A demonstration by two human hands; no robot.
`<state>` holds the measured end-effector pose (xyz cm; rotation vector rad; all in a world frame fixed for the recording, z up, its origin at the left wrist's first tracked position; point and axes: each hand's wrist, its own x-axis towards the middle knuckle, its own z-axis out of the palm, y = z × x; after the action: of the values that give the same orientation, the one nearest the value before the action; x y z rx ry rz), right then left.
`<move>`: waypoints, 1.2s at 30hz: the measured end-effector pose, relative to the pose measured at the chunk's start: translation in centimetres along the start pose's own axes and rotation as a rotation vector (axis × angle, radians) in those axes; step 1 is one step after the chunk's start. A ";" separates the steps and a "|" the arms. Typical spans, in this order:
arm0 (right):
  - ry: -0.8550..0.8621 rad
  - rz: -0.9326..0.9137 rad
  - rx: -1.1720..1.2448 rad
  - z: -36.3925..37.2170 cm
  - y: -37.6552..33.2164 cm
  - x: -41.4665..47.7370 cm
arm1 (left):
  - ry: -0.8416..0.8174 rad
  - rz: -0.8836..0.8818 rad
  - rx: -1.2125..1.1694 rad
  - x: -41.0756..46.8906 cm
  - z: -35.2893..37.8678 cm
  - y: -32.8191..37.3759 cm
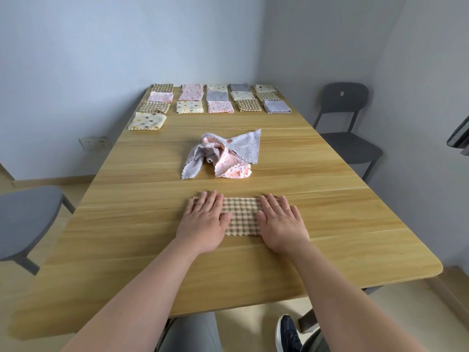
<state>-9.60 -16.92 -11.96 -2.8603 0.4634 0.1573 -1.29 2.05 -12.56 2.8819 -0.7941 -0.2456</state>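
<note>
I saw a small room with plain walls point(127, 47) of pale blue-grey colour, and two of them met in a corner behind the far right end of the counter point(330, 224). The counter was long, of light wood with clear grain and a rounded near corner. A dark grey chair point(347, 138) stood at its right side, close to the corner. Another grey chair point(28, 219) stood at the left, nearer to me. Low on the left wall was a white double socket point(95, 143), with a beige skirting board point(50, 180) under it. The floor point(406, 313) was light beige. The light was soft and even.
</note>
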 end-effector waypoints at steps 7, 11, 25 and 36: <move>-0.043 0.079 0.022 -1.0 2.3 -0.4 | -0.051 -0.030 0.018 -0.2 -0.4 -0.6; 0.037 0.201 0.119 -1.6 2.2 0.2 | -0.031 -0.024 0.098 -0.1 -1.3 0.6; 0.147 0.288 0.351 -4.2 0.2 0.8 | -0.035 0.119 0.063 0.2 0.2 5.6; 0.326 -0.004 0.569 -8.1 -2.2 -0.7 | -0.045 0.113 -0.009 0.0 0.2 5.8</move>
<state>-8.97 -16.78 -3.56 -2.3240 0.4702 -0.3872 -4.22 -2.89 -11.67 2.8207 -0.9570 -0.3008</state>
